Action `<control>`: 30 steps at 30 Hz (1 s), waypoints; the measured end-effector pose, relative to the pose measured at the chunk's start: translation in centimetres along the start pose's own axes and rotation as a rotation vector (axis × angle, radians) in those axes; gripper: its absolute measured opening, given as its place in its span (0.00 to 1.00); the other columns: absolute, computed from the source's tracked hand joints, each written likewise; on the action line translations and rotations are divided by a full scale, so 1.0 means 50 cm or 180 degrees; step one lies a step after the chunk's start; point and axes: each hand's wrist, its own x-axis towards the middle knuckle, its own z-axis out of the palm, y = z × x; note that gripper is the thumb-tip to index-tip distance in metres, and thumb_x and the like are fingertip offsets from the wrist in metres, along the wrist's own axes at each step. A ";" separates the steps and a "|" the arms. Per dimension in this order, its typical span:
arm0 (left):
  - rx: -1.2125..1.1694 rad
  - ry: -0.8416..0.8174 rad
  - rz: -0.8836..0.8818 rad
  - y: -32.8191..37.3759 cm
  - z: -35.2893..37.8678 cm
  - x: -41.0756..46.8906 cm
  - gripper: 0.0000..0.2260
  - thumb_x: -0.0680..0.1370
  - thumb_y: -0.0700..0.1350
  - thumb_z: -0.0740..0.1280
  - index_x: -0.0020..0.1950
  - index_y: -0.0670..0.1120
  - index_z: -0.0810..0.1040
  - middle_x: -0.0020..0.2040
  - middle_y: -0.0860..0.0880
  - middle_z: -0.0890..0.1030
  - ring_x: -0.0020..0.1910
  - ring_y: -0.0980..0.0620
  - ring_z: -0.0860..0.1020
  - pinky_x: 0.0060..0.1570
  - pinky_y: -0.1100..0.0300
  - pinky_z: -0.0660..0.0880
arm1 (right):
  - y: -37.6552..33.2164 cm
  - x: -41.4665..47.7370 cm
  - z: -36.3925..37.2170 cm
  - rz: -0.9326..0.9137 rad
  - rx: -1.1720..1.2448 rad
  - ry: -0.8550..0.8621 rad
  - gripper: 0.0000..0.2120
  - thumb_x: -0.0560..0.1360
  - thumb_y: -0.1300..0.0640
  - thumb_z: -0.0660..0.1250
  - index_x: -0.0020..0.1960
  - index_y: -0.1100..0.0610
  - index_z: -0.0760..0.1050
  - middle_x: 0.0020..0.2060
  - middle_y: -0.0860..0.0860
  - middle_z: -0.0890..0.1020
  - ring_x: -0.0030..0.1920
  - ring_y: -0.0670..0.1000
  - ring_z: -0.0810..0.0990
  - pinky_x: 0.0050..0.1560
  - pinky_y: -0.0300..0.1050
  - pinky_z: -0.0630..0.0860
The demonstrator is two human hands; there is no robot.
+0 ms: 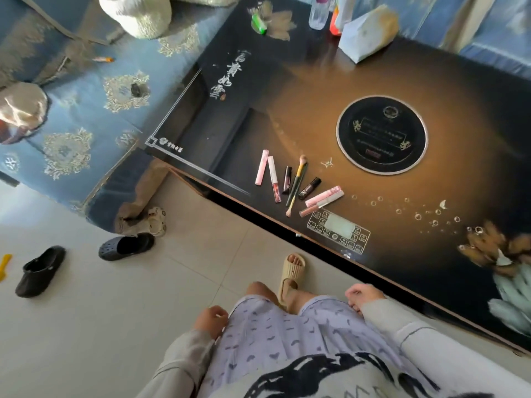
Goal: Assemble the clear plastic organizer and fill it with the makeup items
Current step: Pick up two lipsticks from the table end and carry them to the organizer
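Standing beside the dark glass table (373,81), the person has both hands low at the thighs, well apart from the work. Left hand (212,317): fingers curled loosely inward against the patterned shorts (287,334), holding nothing that I can make out. Right hand (362,295): likewise a loose curl resting at the hem, empty as far as visible. Makeup items (296,183) lie in a loose fan near the table's near edge, beside the round inset burner (382,135) and just above the printed control panel (339,231): pink tubes, a couple of dark short tubes, a double-ended brush, clear-capped glosses. Some touch or overlap; none is contained in anything. Clear plastic organizer: not located in view; no panels or trays identifiable on the table. Bottles and a pale bag (367,33) stand at the far edge. Judgement: task at or near its start, assembly not begun, filling wholly outstanding, all items still to be gathered.
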 end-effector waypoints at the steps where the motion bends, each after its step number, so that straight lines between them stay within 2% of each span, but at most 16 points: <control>1: 0.0080 0.0046 0.0036 0.011 -0.006 0.005 0.07 0.77 0.37 0.61 0.41 0.44 0.77 0.42 0.43 0.79 0.40 0.48 0.75 0.46 0.61 0.69 | -0.009 0.014 -0.009 -0.0008 0.0145 0.0061 0.17 0.75 0.64 0.59 0.29 0.52 0.72 0.28 0.51 0.76 0.28 0.49 0.72 0.37 0.42 0.71; 3: 0.0148 0.0119 0.0103 0.036 -0.019 0.015 0.08 0.77 0.37 0.61 0.50 0.41 0.79 0.46 0.43 0.81 0.42 0.49 0.77 0.46 0.61 0.71 | -0.027 0.025 -0.024 0.0010 0.0260 0.0119 0.18 0.74 0.65 0.58 0.28 0.51 0.71 0.25 0.51 0.74 0.25 0.49 0.71 0.29 0.39 0.68; 4: 0.0098 0.0061 0.0141 0.050 -0.026 0.018 0.08 0.77 0.35 0.60 0.51 0.41 0.78 0.43 0.43 0.81 0.37 0.50 0.78 0.39 0.64 0.72 | -0.034 0.028 -0.029 0.0013 0.0288 0.0106 0.18 0.74 0.65 0.58 0.28 0.52 0.71 0.25 0.51 0.74 0.24 0.50 0.70 0.26 0.38 0.66; 5: 0.0030 -0.0024 0.0156 0.067 -0.033 0.020 0.08 0.77 0.33 0.58 0.49 0.41 0.76 0.37 0.45 0.78 0.30 0.53 0.76 0.29 0.68 0.71 | -0.039 0.031 -0.030 0.0046 0.0335 0.0101 0.18 0.74 0.65 0.58 0.27 0.52 0.71 0.25 0.52 0.73 0.24 0.51 0.69 0.25 0.37 0.64; 7: -0.0009 -0.0102 0.0148 0.106 -0.048 0.028 0.08 0.76 0.31 0.56 0.46 0.41 0.72 0.32 0.49 0.73 0.27 0.54 0.70 0.16 0.74 0.63 | -0.055 0.035 -0.034 0.0083 0.0433 0.0062 0.17 0.74 0.65 0.57 0.28 0.54 0.71 0.27 0.54 0.74 0.26 0.52 0.69 0.26 0.37 0.62; 11: 0.0066 -0.0131 0.0297 0.210 -0.091 0.064 0.12 0.77 0.34 0.56 0.36 0.45 0.72 0.32 0.50 0.72 0.27 0.54 0.69 0.13 0.75 0.59 | -0.115 0.040 -0.058 0.0135 0.0881 -0.0002 0.15 0.75 0.65 0.58 0.31 0.57 0.71 0.28 0.53 0.74 0.28 0.52 0.70 0.28 0.38 0.63; 12: 0.0128 -0.0110 0.0344 0.239 -0.102 0.073 0.13 0.77 0.34 0.56 0.35 0.46 0.71 0.32 0.49 0.73 0.27 0.54 0.70 0.13 0.75 0.60 | -0.134 0.043 -0.061 0.0133 0.1011 -0.0006 0.15 0.75 0.65 0.58 0.31 0.56 0.71 0.28 0.53 0.73 0.27 0.51 0.70 0.28 0.38 0.63; 14: 0.0227 -0.0037 0.0488 0.300 -0.120 0.089 0.10 0.77 0.36 0.57 0.41 0.44 0.75 0.39 0.44 0.77 0.30 0.52 0.73 0.21 0.73 0.69 | -0.177 0.048 -0.067 0.0137 0.1311 -0.0022 0.17 0.76 0.66 0.57 0.30 0.55 0.69 0.27 0.53 0.72 0.26 0.50 0.70 0.26 0.36 0.64; 16: 0.0395 0.0114 0.0706 0.361 -0.133 0.109 0.10 0.78 0.39 0.58 0.53 0.42 0.77 0.50 0.40 0.80 0.44 0.44 0.80 0.45 0.61 0.77 | -0.221 0.071 -0.077 0.0224 0.1749 0.0095 0.16 0.76 0.67 0.58 0.31 0.56 0.67 0.27 0.54 0.70 0.22 0.48 0.69 0.19 0.31 0.64; 18: 0.0481 0.0315 0.0841 0.421 -0.139 0.131 0.12 0.79 0.42 0.58 0.58 0.39 0.76 0.56 0.38 0.79 0.54 0.40 0.78 0.56 0.53 0.74 | -0.265 0.100 -0.089 0.0360 0.2142 0.0295 0.10 0.75 0.64 0.62 0.36 0.57 0.68 0.27 0.54 0.70 0.23 0.48 0.70 0.20 0.33 0.68; 20: 0.0460 0.0541 0.0961 0.477 -0.139 0.150 0.13 0.79 0.44 0.59 0.58 0.39 0.74 0.55 0.38 0.79 0.53 0.40 0.79 0.56 0.51 0.77 | -0.300 0.126 -0.097 0.0414 0.2327 0.0456 0.09 0.72 0.58 0.68 0.44 0.58 0.68 0.31 0.54 0.74 0.29 0.51 0.72 0.35 0.46 0.77; 22: 0.0345 0.0699 0.0977 0.525 -0.134 0.167 0.15 0.78 0.48 0.60 0.61 0.40 0.72 0.54 0.40 0.78 0.50 0.41 0.80 0.54 0.49 0.79 | -0.320 0.158 -0.099 0.0482 0.2335 0.0522 0.16 0.69 0.54 0.72 0.46 0.58 0.66 0.37 0.55 0.75 0.36 0.54 0.74 0.50 0.55 0.78; 23: 0.0333 0.0752 0.0958 0.545 -0.130 0.175 0.17 0.78 0.49 0.60 0.64 0.42 0.70 0.52 0.41 0.78 0.47 0.44 0.79 0.52 0.51 0.79 | -0.328 0.170 -0.099 0.0525 0.2325 0.0557 0.17 0.67 0.53 0.73 0.45 0.58 0.66 0.40 0.56 0.75 0.39 0.55 0.75 0.53 0.57 0.77; 25: 0.0400 0.0842 0.0920 0.577 -0.120 0.189 0.24 0.79 0.49 0.60 0.73 0.47 0.59 0.50 0.42 0.78 0.42 0.48 0.77 0.45 0.55 0.77 | -0.344 0.186 -0.098 0.0541 0.2211 0.0622 0.17 0.65 0.53 0.75 0.43 0.60 0.71 0.44 0.58 0.78 0.43 0.55 0.77 0.50 0.54 0.78; 27: 0.0400 0.0895 0.0891 0.601 -0.113 0.200 0.30 0.79 0.48 0.61 0.76 0.52 0.48 0.52 0.43 0.79 0.43 0.48 0.79 0.43 0.56 0.78 | -0.356 0.195 -0.098 0.0593 0.2086 0.0658 0.20 0.62 0.52 0.76 0.48 0.60 0.76 0.47 0.57 0.82 0.45 0.57 0.82 0.45 0.49 0.78; 30: 0.0483 0.1068 0.0795 0.621 -0.103 0.220 0.27 0.78 0.46 0.62 0.74 0.49 0.53 0.55 0.43 0.80 0.49 0.44 0.81 0.48 0.53 0.78 | -0.365 0.203 -0.099 0.0723 0.2169 0.0638 0.24 0.59 0.53 0.78 0.51 0.60 0.76 0.49 0.56 0.83 0.48 0.58 0.83 0.48 0.49 0.80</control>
